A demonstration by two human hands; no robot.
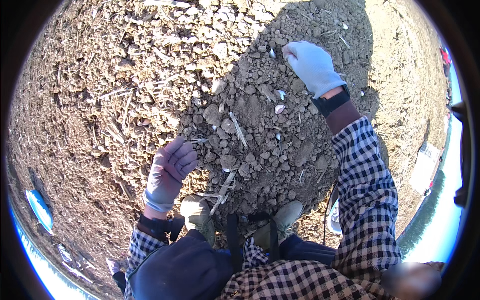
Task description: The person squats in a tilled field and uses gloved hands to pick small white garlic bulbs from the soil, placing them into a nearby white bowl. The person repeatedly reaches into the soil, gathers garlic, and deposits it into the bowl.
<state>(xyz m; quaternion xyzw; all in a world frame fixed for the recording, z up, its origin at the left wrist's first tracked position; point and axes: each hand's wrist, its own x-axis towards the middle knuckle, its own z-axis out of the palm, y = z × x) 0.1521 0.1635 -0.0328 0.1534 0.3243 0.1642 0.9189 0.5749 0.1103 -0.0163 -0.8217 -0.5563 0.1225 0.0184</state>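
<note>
The right grip is curled (holding anything? I can't tell), a pale clove just left, long axis pointing away; left hand farther.

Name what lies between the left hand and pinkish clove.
Soil clods and a pale stalk lie between the left hand and the clove in the head view.

Hard sunlight bleaches the soil — a broad shadow dims part — and fisheye edges curve.
</note>
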